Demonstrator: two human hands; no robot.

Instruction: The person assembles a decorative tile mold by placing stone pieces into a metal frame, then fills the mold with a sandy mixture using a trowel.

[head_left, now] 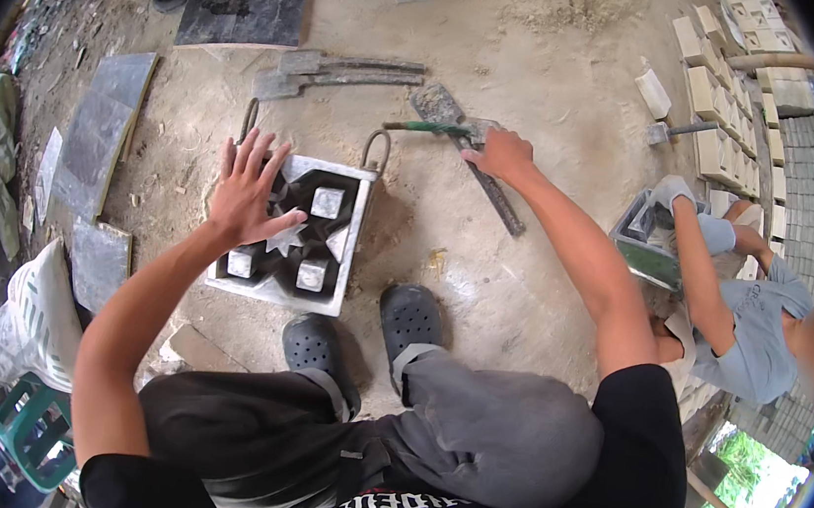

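Two hands are working over a sandy concrete floor. Left hand is resting flat on the near-left corner of a square metal mould, fingers spread wide open and gripping nothing; the mould's star-shaped cavity and its square pegs are lying just right of and under the fingertips. Mould is sitting on the floor directly ahead of two black clogs. Right hand is reaching forward and to the right, fingers curled closed around the green handle of a trowel; the trowel's blade is lying beyond the knuckles, on the floor. A dark flat bar is running just beneath that hand. Another person is crouching at far right, well apart.
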